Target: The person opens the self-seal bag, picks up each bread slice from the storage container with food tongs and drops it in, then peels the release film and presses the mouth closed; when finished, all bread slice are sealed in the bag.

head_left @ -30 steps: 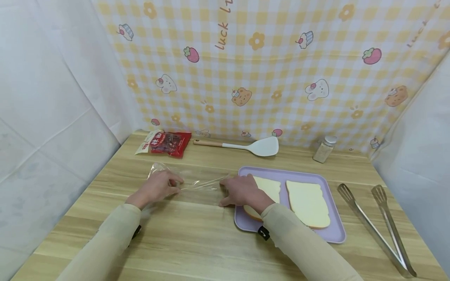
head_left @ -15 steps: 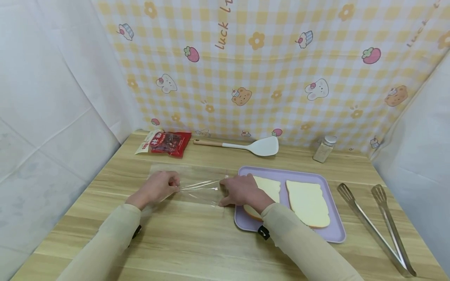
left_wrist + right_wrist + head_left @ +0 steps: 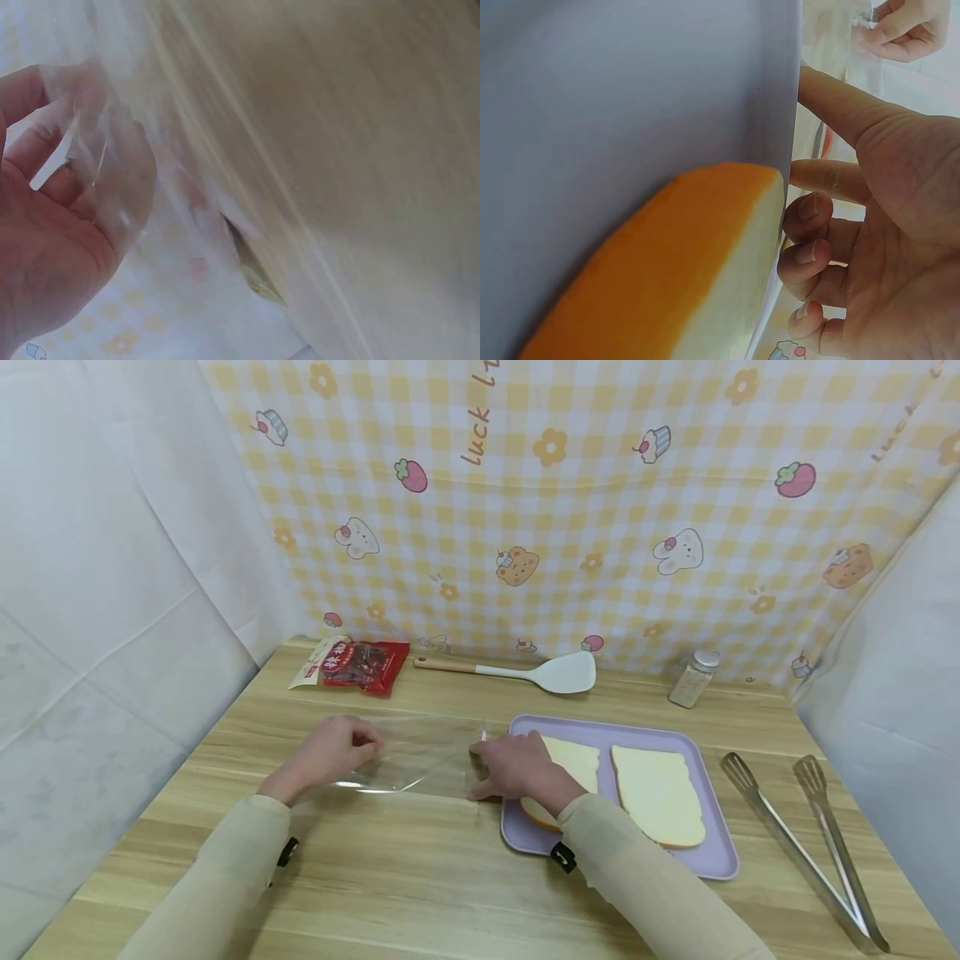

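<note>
A sheet of clear plastic film stretches over the wooden table between both hands. My left hand pinches its left part with bent fingers; in the left wrist view the creased film hangs across the fingertips of that hand. At the film's right end, thumb and index finger of my right hand press down, spread apart, right beside the lilac tray. The other fingers of that hand are bent. Its wrist overlaps the left of two bread slices on the tray.
The second bread slice lies at the tray's right. Metal tongs rest farther right. Along the back are a red-and-cream food packet, a white spatula and a glass shaker jar. A checked cloth hangs behind.
My left hand has shifted slightly left and away from the film's middle, and the film between the hands has gone from bunched creases to flatter. My right hand has stayed in place.
</note>
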A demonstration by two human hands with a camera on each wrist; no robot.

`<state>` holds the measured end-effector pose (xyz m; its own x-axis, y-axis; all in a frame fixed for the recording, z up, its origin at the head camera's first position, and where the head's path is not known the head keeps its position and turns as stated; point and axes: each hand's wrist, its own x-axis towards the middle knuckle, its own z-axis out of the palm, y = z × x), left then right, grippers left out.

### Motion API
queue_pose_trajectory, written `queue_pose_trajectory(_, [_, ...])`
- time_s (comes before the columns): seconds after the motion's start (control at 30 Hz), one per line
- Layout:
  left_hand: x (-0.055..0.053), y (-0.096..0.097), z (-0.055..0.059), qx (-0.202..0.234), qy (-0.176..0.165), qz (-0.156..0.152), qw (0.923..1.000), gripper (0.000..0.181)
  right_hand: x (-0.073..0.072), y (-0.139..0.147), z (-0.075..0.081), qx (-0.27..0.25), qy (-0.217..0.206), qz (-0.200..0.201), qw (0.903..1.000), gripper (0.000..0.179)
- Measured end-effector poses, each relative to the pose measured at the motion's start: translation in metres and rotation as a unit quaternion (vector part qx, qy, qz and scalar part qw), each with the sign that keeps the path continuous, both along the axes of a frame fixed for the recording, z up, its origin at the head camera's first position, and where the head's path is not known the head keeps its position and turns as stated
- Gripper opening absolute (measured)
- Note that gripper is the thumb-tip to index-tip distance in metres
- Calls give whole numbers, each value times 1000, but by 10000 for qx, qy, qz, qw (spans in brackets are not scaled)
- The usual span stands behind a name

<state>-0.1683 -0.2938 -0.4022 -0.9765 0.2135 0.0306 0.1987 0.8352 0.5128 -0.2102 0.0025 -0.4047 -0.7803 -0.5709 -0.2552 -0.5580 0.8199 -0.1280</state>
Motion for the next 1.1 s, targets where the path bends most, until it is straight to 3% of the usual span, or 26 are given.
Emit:
queue_pose_trajectory(0.2, [6, 3, 11, 216, -1, 200, 9996, 16, 0, 0, -1, -33, 2, 10, 10000, 67])
queue_pose_trajectory(0.43, [11, 4, 24, 209, 304, 348, 9987, 12, 0, 0, 0, -12, 81, -28, 10000, 69])
queue_pose_trajectory(0.9, [17, 6, 42, 223, 517, 690, 9960, 6, 0, 0, 0, -68, -11, -42, 10000, 70])
queue_pose_trajectory(1.1, [19, 4, 46, 68, 664, 686, 9954, 7, 0, 0, 0, -99, 25, -12, 9999, 68])
